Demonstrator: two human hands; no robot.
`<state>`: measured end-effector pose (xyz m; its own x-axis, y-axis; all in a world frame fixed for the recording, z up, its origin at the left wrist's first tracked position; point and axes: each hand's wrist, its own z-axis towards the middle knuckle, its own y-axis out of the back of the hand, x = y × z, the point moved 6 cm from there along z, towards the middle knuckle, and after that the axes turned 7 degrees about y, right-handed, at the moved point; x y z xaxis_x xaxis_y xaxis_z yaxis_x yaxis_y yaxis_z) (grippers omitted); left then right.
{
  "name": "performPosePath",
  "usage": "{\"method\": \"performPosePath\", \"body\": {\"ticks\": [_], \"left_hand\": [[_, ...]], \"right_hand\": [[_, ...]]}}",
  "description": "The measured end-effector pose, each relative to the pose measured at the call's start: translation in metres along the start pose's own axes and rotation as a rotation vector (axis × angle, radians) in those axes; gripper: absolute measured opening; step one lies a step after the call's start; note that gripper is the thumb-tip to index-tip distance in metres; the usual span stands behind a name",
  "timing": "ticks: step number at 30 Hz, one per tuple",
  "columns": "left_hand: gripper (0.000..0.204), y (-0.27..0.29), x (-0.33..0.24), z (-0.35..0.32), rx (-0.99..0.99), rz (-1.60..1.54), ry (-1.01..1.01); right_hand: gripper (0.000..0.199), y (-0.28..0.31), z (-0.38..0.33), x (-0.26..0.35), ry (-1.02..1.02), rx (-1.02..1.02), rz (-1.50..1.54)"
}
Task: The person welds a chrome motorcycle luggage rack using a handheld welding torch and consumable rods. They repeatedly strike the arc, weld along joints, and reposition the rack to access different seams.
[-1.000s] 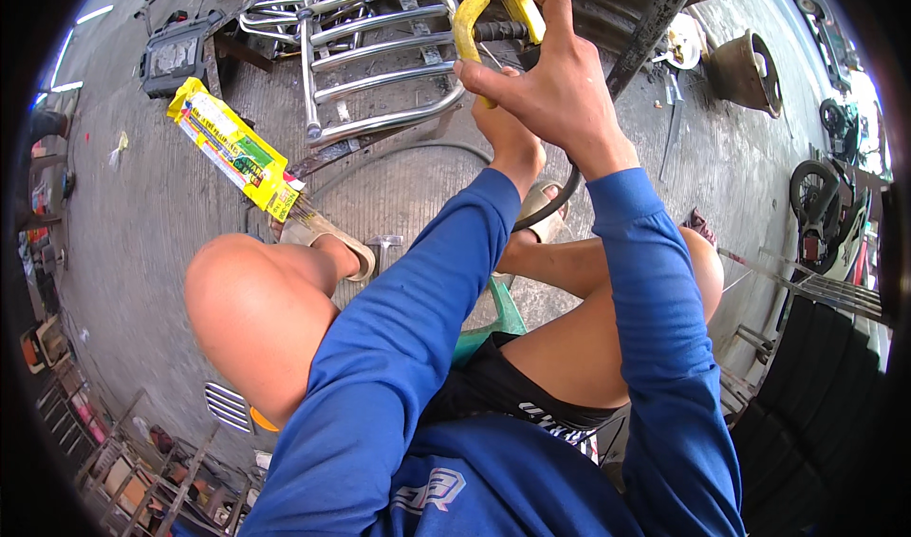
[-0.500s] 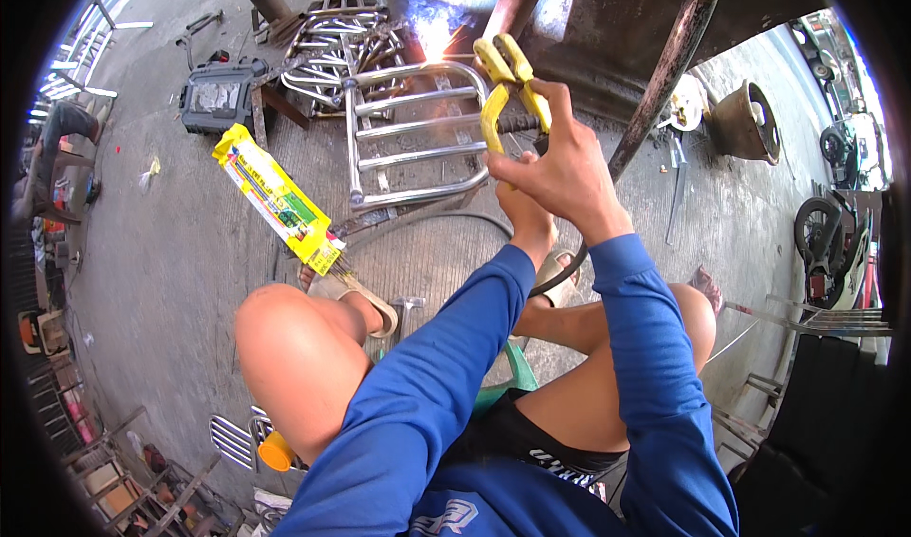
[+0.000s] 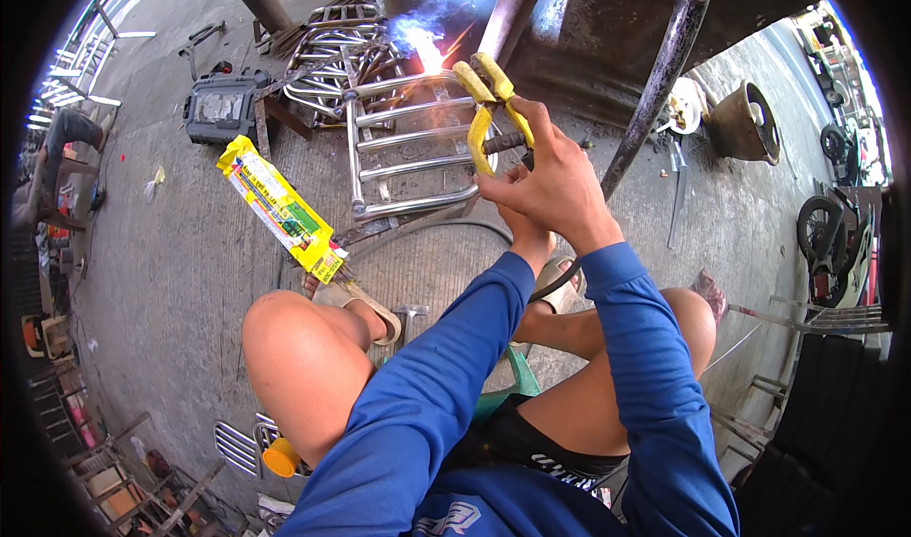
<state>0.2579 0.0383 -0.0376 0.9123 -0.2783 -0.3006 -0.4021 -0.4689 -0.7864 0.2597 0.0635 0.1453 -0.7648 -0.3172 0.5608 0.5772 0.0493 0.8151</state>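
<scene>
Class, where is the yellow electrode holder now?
In the head view, the yellow holder is at upper centre, in the right hand, by the right end of the shiny rack.

Dark case at upper left [image 3: 228, 107]; brown bucket [image 3: 740, 129] at right; motorcycle [image 3: 822, 269] farther right.

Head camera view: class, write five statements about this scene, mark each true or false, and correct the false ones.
1. The right hand grips a yellow electrode holder. True.
2. The bright glow is at the near edge of the metal rack. False: the glow is at the far edge of the rack.
3. The yellow packet lies to the left of the rack. True.
4. Both sleeves are red. False: the sleeves are blue.
5. The brown bucket is to the right of the dark case. True.
</scene>
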Motion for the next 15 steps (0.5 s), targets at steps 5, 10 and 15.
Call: {"method": "performPosePath", "body": {"ticks": [5,10,15], "left_hand": [[0.026,0.005,0.002,0.005,-0.001,0.016,-0.004],[0.029,-0.003,-0.007,-0.001,-0.025,0.080,-0.096],[0.036,-0.001,-0.015,-0.008,-0.228,0.380,-0.092]], "right_hand": [[0.092,-0.005,-0.002,-0.006,-0.027,0.048,-0.037],[0.092,0.018,-0.001,-0.004,0.014,-0.152,0.072],[0.090,0.054,-0.020,-0.014,-0.021,-0.274,0.050]]}}
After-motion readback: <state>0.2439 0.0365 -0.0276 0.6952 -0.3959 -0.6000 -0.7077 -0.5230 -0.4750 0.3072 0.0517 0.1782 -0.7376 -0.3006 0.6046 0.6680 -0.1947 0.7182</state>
